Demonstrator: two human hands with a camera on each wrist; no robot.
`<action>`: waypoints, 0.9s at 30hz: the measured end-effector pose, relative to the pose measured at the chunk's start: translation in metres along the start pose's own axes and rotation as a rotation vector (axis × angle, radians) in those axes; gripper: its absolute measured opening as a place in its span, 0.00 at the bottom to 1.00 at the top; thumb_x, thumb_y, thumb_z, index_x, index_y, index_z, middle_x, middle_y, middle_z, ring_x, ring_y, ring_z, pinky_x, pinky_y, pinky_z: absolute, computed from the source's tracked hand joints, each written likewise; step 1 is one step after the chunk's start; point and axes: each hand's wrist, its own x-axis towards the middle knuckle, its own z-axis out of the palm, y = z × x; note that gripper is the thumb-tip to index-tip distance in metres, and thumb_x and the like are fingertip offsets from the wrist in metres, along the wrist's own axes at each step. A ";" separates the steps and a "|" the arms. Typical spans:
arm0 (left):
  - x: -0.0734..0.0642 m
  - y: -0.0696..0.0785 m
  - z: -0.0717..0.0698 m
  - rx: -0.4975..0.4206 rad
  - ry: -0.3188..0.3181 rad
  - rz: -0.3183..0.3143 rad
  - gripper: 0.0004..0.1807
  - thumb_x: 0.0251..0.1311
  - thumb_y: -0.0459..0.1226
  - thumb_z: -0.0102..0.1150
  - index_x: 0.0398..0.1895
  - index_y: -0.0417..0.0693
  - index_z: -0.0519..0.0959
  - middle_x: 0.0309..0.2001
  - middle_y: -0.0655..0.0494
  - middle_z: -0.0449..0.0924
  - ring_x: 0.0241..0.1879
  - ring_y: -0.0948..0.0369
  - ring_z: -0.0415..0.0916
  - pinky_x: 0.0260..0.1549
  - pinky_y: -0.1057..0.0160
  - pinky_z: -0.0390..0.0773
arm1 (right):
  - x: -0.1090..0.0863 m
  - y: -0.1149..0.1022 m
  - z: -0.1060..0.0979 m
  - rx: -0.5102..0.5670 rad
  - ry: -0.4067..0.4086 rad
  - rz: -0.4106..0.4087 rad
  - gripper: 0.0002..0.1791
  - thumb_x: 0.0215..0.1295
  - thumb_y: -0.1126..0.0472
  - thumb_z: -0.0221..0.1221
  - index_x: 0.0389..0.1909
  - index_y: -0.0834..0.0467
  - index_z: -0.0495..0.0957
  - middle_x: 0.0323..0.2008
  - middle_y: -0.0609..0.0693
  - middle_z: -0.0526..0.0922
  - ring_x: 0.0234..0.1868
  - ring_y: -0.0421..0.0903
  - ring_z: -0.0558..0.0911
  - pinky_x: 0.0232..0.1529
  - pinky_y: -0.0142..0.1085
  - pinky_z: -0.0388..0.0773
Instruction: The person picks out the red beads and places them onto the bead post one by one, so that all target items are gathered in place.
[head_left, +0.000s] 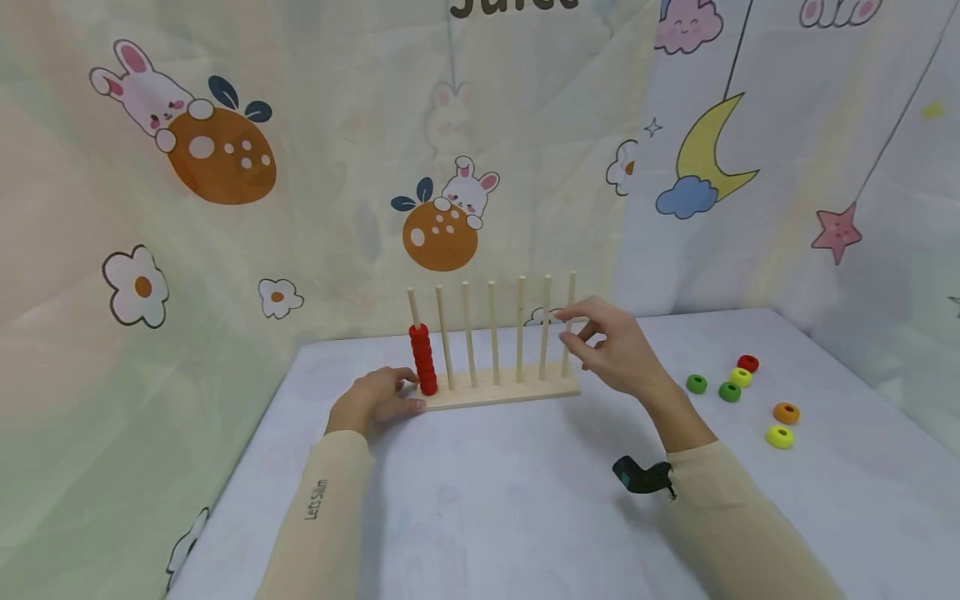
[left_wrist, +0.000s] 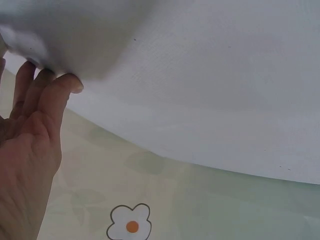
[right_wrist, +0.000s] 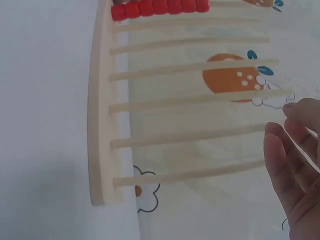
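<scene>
A wooden peg stand [head_left: 504, 390] has several upright pegs on a long flat base. Red beads [head_left: 423, 360] are stacked on its leftmost peg; the other pegs carry none. My left hand [head_left: 375, 396] holds the left end of the base, thumb at the front corner and fingers beside the red stack. In the left wrist view the left hand [left_wrist: 37, 120] shows bent fingers, with the stand out of sight. Near the upper part of the rightmost pegs is my right hand [head_left: 611, 346], thumb and forefinger apart with nothing between them. The right wrist view shows its fingertips [right_wrist: 274, 145] close to the peg ends.
Loose beads lie on the white table [head_left: 480, 517] to the right: a red bead [head_left: 747, 363], two green, two yellow and an orange bead [head_left: 787, 413]. A printed curtain [head_left: 337, 208] hangs behind the table. A black strap device [head_left: 642, 475] hangs at the right wrist.
</scene>
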 end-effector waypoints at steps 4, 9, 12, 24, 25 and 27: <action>0.001 0.004 0.002 -0.014 -0.004 0.000 0.32 0.61 0.51 0.71 0.69 0.60 0.75 0.67 0.43 0.75 0.65 0.44 0.71 0.60 0.33 0.73 | -0.013 0.012 -0.014 -0.057 0.017 0.049 0.17 0.67 0.71 0.65 0.54 0.56 0.81 0.50 0.52 0.82 0.31 0.48 0.85 0.22 0.34 0.83; 0.000 0.003 0.002 -0.019 -0.010 -0.005 0.33 0.61 0.51 0.71 0.68 0.58 0.75 0.67 0.42 0.75 0.65 0.43 0.71 0.59 0.32 0.73 | -0.024 0.023 -0.025 -0.092 0.017 0.084 0.17 0.67 0.70 0.65 0.54 0.56 0.81 0.50 0.51 0.82 0.31 0.50 0.85 0.23 0.34 0.83; 0.000 0.001 0.000 -0.017 -0.013 -0.005 0.33 0.61 0.51 0.71 0.69 0.58 0.75 0.67 0.41 0.74 0.66 0.42 0.70 0.59 0.31 0.72 | -0.028 0.026 -0.031 -0.119 0.016 0.085 0.16 0.67 0.70 0.65 0.54 0.56 0.81 0.50 0.51 0.82 0.31 0.48 0.85 0.23 0.33 0.83; 0.002 -0.006 0.002 0.024 0.003 0.060 0.34 0.62 0.52 0.69 0.70 0.59 0.74 0.65 0.41 0.76 0.65 0.43 0.72 0.61 0.34 0.72 | -0.041 0.036 -0.061 -0.173 0.071 0.117 0.17 0.67 0.69 0.66 0.55 0.57 0.81 0.49 0.50 0.81 0.30 0.41 0.85 0.26 0.29 0.83; 0.002 -0.006 0.002 0.027 0.003 0.064 0.34 0.62 0.53 0.69 0.70 0.58 0.74 0.65 0.41 0.76 0.65 0.43 0.72 0.61 0.34 0.72 | -0.042 0.036 -0.063 -0.180 0.075 0.118 0.17 0.67 0.68 0.66 0.55 0.56 0.81 0.49 0.50 0.81 0.30 0.41 0.85 0.25 0.29 0.82; 0.002 -0.006 0.001 0.036 0.003 0.074 0.34 0.62 0.53 0.69 0.70 0.58 0.74 0.64 0.41 0.77 0.64 0.43 0.72 0.61 0.34 0.73 | -0.045 0.038 -0.066 -0.169 0.080 0.131 0.16 0.67 0.69 0.66 0.55 0.56 0.81 0.48 0.50 0.80 0.30 0.39 0.85 0.25 0.29 0.82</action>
